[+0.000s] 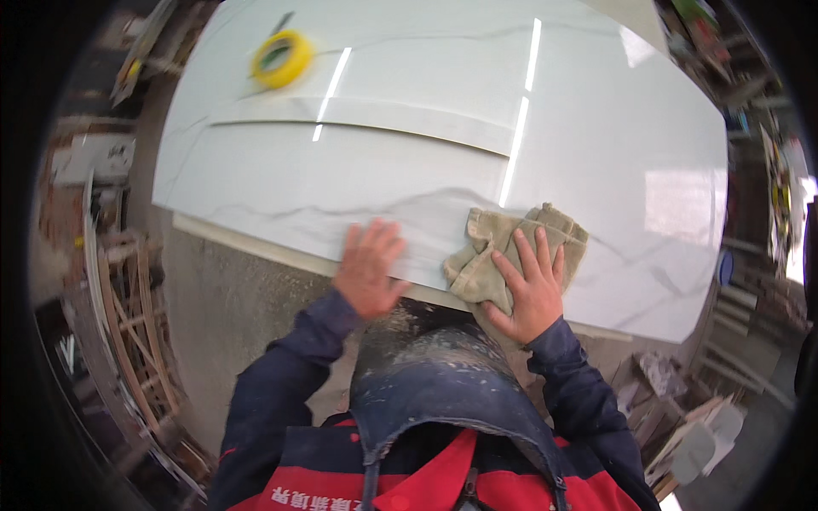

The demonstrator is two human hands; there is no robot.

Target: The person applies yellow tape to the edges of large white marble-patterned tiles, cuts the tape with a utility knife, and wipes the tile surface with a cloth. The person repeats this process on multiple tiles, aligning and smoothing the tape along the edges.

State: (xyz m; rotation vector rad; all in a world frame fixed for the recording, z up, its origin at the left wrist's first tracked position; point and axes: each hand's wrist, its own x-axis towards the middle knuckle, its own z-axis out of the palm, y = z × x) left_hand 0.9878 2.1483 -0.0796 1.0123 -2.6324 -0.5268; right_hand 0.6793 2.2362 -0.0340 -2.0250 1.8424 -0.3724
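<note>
A large glossy white slab with grey veins lies flat in front of me. My left hand rests at its near edge, palm down with the fingers stretched out and nothing in them. To the right, my right hand presses down on a folded beige cloth, thumb and fingers spread over it. The cloth lies bunched on the slab near its front edge. A narrow white strip of similar material lies across the slab beyond my hands.
A yellow roll of tape sits at the far left of the slab. Wooden frames stand on the floor at the left. Boards and offcuts are piled at the lower right, with more clutter along the right side.
</note>
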